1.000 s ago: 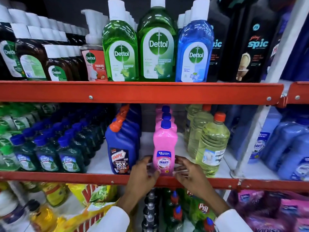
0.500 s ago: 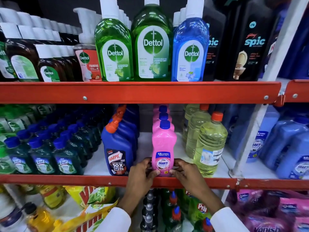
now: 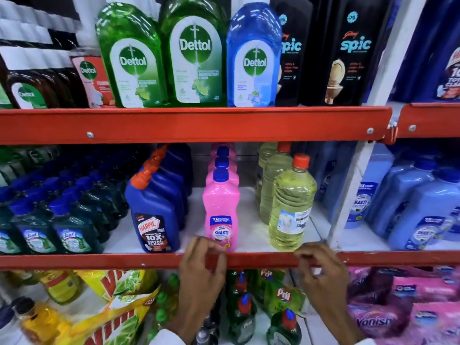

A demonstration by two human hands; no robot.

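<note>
A pink Shakti bottle (image 3: 220, 210) with a blue cap stands upright at the front of the middle shelf, heading a row of the same bottles. My left hand (image 3: 199, 272) is in front of the red shelf rail (image 3: 99, 261). Its loosely curled fingertips reach the bottle's lower left corner, and motion blur hides whether they touch it. My right hand (image 3: 323, 272) is apart from the pink bottle. It hovers with loosely curled fingers, holding nothing, below the front yellow bottle (image 3: 291, 207).
Blue Harpic bottles (image 3: 154, 215) stand left of the pink row and dark green bottles (image 3: 69, 227) further left. Large Dettol bottles (image 3: 194, 58) fill the shelf above its red rail (image 3: 199, 124). A white upright (image 3: 353, 175) divides off pale blue jugs (image 3: 423, 207). Pril bottles (image 3: 283, 295) sit below.
Both hands gripped the pink bottle's base before. Now the right hand has let go and moved right to below the yellow bottle, and the left hand has dropped lower against the rail.
</note>
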